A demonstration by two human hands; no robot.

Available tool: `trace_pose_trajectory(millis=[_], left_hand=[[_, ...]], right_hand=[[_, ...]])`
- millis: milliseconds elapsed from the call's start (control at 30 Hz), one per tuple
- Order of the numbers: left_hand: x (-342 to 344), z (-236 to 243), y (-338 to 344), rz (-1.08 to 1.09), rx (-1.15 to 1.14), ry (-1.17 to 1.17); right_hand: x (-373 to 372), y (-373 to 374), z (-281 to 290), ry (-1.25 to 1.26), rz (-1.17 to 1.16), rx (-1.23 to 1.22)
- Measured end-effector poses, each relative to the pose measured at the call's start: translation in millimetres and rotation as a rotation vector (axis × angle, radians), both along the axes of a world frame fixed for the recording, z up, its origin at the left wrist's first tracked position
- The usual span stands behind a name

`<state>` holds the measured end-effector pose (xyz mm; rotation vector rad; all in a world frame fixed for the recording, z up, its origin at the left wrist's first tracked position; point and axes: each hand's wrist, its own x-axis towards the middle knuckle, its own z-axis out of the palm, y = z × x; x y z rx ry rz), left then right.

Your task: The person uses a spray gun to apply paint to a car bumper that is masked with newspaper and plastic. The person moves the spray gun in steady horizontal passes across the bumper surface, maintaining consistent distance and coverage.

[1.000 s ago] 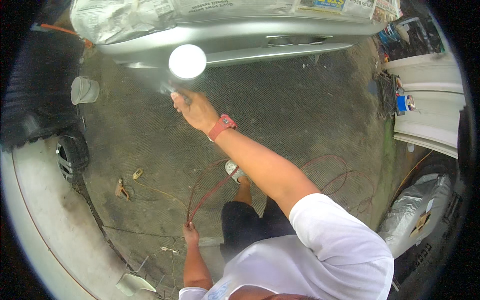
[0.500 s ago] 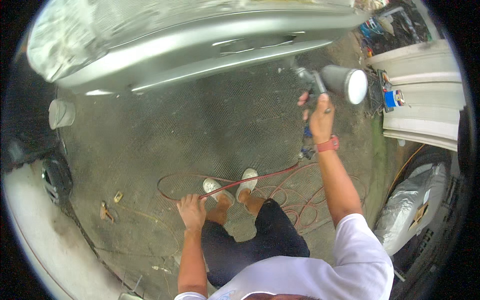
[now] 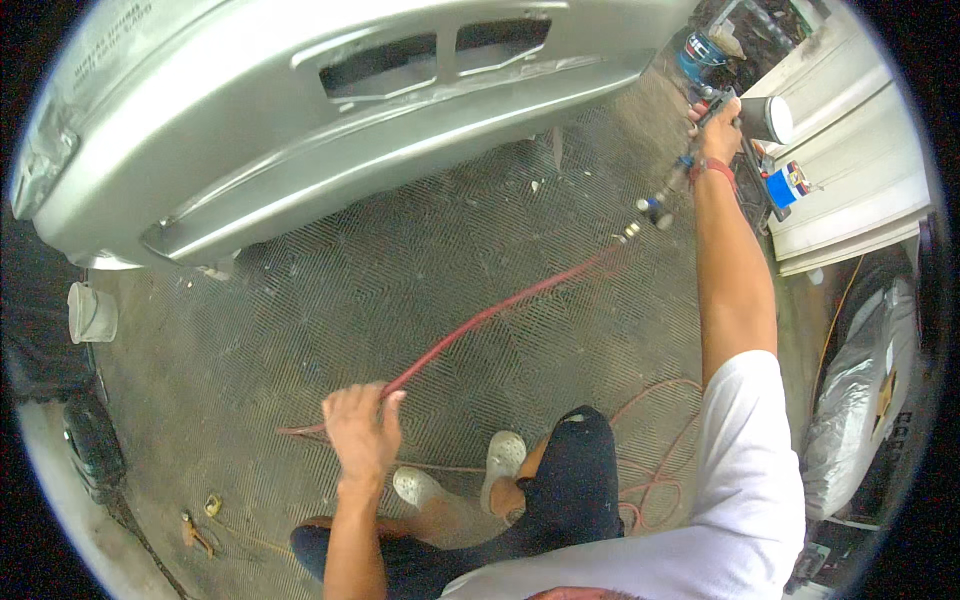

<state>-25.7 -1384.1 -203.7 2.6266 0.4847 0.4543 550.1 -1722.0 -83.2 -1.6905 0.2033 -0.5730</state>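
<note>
My right hand [image 3: 718, 130] is closed on a spray gun [image 3: 712, 105] with a cylindrical cup [image 3: 764, 118], held at the upper right, just right of a silver car bumper [image 3: 230, 130]. Fittings [image 3: 655, 212] hang below its handle, joined to a red hose [image 3: 500, 305]. Lower left of centre, my left hand [image 3: 360, 430] grips that hose with its fingers curled over it. The bumper has two openings; paper or plastic covering [image 3: 50, 165] shows at its left edge.
A white bucket [image 3: 92, 313] stands at the left. A blue-labelled can [image 3: 785, 183] is beside a white panelled surface [image 3: 840, 200] at the right, near a wrapped silver object [image 3: 855, 410]. Coiled hose [image 3: 660, 480] lies on the textured floor [image 3: 450, 240] around my feet [image 3: 500, 465].
My right hand has swung the gun from upper centre to far upper right. The bumper now fills more of the view and sits tilted. My left hand has risen, still on the hose.
</note>
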Motion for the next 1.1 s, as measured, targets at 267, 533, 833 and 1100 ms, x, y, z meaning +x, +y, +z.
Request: trace_pose_trajectory(millis=[267, 533, 833, 1100], left_hand=[[-56.9, -58.9, 49.7, 0.109, 0.210, -0.057], [-133.4, -114.4, 112.1, 0.606, 0.283, -0.097], [-158.1, -104.7, 120.6, 0.851, 0.305, -0.264], [-157.4, -108.3, 126.5, 0.847, 0.281, -0.268]], right_hand=[[-131.0, 130.2, -124.2, -0.261, 0.294, 0.312], [-336.5, 255.8, -149.0, -0.380, 0.794, 0.225], [-432.7, 423.9, -191.8, -0.704, 1.025, 0.064], [-449.1, 482.9, -155.0, -0.500, 1.341, 0.043]])
